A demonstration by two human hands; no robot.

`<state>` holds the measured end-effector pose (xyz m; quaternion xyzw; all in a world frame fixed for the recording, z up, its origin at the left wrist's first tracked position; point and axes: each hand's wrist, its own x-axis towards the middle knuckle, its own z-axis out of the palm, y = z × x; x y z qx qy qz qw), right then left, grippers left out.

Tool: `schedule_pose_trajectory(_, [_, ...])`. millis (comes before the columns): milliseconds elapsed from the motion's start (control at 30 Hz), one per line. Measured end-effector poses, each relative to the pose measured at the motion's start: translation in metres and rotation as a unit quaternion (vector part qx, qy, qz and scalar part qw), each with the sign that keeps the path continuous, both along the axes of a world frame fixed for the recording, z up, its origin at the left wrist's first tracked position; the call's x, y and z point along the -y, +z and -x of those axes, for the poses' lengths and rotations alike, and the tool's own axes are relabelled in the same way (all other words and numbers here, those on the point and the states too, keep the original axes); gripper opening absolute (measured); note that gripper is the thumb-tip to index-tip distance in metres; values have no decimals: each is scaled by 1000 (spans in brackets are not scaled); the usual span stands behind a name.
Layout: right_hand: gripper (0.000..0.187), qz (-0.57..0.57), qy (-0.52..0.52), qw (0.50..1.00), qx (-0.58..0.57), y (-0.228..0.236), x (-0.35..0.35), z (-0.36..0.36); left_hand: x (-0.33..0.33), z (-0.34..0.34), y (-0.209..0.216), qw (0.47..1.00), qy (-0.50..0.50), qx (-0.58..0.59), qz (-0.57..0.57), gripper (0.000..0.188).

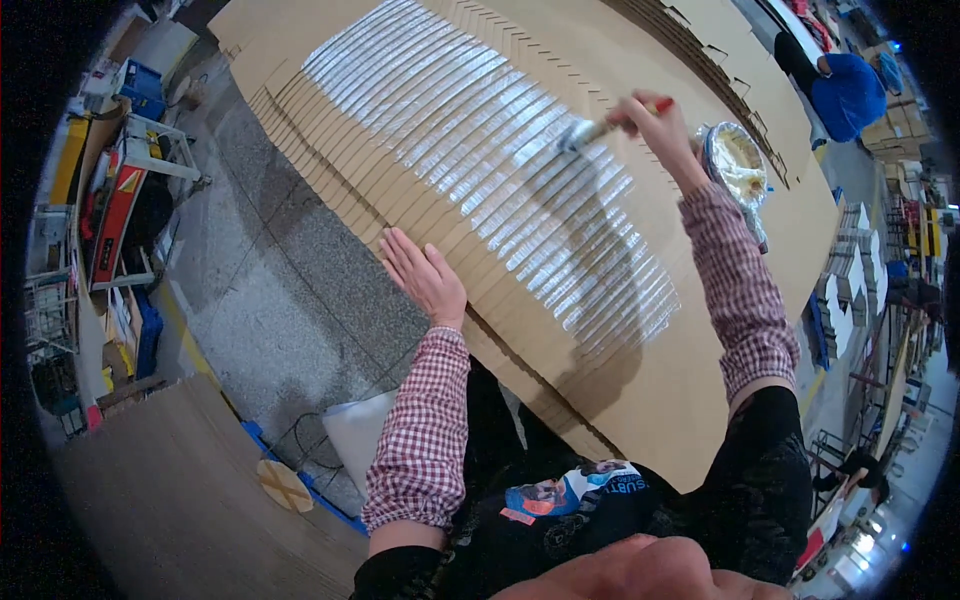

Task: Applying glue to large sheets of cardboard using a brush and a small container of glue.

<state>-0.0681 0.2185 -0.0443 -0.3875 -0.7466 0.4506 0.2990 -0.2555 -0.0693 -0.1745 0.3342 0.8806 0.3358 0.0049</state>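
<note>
Brown cardboard sheets (335, 170) lie in a fanned, overlapping stack that runs diagonally across the work surface in front of the person, their staggered edges forming long, narrow, slightly curved steps. Across the middle of the fan stretches a broad band of wet, whitish, glossy coating (470, 140), streaked and broken into bright stripes by each step, while the margins on both sides are bare and matt. A flat brush (590, 132) with a pale handle, red at its end, touches the far right part of this band with whitened bristles. The right hand (648, 122) is closed around the brush handle; the left hand (428, 278) is open, palm down, its fingers extended over the near left edge of the sheets. Checked, gathered fabric sleeves (420, 425) cover both forearms. Just beside the right forearm stands a round tub (708, 150) with creamy, smeared contents. Beyond the stack's left side is a speckled grey floor (265, 290); at the far right, a person in blue (848, 97) bends over.
</note>
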Motion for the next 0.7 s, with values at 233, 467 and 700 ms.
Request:
schedule_pose_trajectory(233, [24,42,-24,998,49,16,57,-95,7,3,5,1000,6,-7,24,56])
schedule_pose_trajectory(467, [20,26,-5,1000,16,0,43,-70,0,0,-2,1000,7,-13,-17,55])
schedule_pose_trajectory(700, [28,65,-17,997,25,27,102,-140,7,5,2,1000,17,-15,-6,54])
